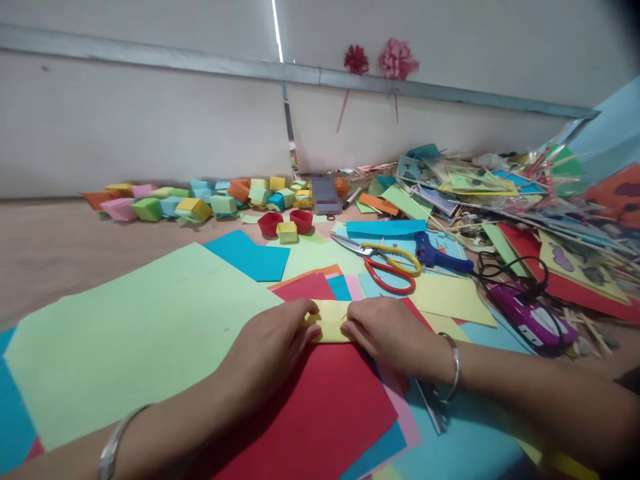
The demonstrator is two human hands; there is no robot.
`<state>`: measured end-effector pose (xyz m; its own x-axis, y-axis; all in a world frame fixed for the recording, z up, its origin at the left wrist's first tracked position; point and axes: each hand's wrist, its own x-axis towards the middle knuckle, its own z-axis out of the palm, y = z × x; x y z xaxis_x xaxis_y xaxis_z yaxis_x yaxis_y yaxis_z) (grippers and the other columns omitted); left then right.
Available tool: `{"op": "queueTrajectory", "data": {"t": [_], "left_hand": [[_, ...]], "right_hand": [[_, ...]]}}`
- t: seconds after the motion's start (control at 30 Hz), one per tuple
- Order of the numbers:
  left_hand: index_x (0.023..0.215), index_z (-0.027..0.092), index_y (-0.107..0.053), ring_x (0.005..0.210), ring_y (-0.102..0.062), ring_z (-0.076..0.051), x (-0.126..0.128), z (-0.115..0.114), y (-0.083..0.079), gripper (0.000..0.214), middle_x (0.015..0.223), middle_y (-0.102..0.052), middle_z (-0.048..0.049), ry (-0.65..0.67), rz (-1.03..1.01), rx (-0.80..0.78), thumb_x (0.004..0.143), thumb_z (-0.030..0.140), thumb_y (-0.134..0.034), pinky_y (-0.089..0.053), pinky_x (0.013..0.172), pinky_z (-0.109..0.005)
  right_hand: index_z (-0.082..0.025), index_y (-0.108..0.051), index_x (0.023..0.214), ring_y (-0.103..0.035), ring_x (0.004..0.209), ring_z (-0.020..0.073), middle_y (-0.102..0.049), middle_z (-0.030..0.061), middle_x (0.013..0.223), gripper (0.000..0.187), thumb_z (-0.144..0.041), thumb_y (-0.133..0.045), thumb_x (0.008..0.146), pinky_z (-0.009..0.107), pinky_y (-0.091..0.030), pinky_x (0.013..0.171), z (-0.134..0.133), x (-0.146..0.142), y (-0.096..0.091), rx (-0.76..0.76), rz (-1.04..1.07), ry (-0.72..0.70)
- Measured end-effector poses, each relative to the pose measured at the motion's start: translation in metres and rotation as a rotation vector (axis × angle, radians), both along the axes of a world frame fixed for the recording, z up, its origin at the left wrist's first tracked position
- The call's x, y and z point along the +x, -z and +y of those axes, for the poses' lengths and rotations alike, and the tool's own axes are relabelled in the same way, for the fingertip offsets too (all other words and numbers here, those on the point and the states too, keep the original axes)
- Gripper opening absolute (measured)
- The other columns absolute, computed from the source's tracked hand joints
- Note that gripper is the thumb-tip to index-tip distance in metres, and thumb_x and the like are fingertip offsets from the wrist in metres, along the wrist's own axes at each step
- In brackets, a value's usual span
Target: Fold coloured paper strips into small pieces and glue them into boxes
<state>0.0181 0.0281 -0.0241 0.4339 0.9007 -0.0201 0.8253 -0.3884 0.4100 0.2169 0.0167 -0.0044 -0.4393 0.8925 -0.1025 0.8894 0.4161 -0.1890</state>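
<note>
A small piece of folded yellow paper [331, 323] lies between my two hands, over a stack of coloured sheets. My left hand [280, 340] pinches its left end between thumb and fingers. At its right end, my right hand [387, 330] grips the paper with bent fingers. Under it is a large red sheet [310, 420], with a pink sheet [407, 420] and blue paper showing at the edges. A big pale green sheet [140, 333] spreads out on the left. Scissors [383, 263] with one yellow and one red handle lie just beyond my right hand.
Many small folded paper boxes [193, 210] line the wall, with red ones [271, 225] nearer. To the right are a blue glue gun [440, 255], a purple device [533, 320] with a black cord, and a heap of papers and sticks [465, 180]. Two paper flowers [397, 60] hang above.
</note>
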Motion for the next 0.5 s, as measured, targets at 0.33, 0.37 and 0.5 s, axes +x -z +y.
{"op": "queueTrajectory", "data": {"t": [0.33,0.37,0.5], "left_hand": [[0.105,0.021,-0.05,0.078,-0.066,-0.027,-0.001,0.003,0.0,0.024,0.086,-0.07,-0.0079,-0.049,0.059,-0.012,0.089,0.034,-0.038,-0.044,0.065,-0.033],[0.105,0.021,-0.051,0.08,-0.066,-0.028,-0.001,0.003,0.0,0.023,0.088,-0.07,-0.0086,-0.045,0.069,-0.003,0.089,0.034,-0.038,-0.044,0.065,-0.034],[0.106,0.019,-0.052,0.081,-0.067,-0.027,-0.001,0.002,0.003,0.025,0.094,-0.071,-0.0108,0.015,0.071,0.062,0.091,0.032,-0.036,-0.044,0.065,-0.034]], "right_hand": [[-0.016,-0.061,0.078,-0.05,0.059,0.0129,-0.066,0.0034,0.072,0.021,-0.025,-0.051,0.094,0.028,-0.018,0.051,0.0,-0.001,0.01,0.097,-0.02,-0.001],[-0.016,-0.06,0.078,-0.05,0.06,0.013,-0.065,0.0033,0.072,0.02,-0.025,-0.052,0.094,0.028,-0.018,0.051,0.0,-0.001,0.01,0.105,-0.018,-0.002],[-0.016,-0.059,0.078,-0.052,0.064,0.0153,-0.064,0.0042,0.073,0.017,-0.024,-0.055,0.093,0.029,-0.02,0.052,-0.001,-0.001,0.011,0.152,-0.04,-0.017]]}}
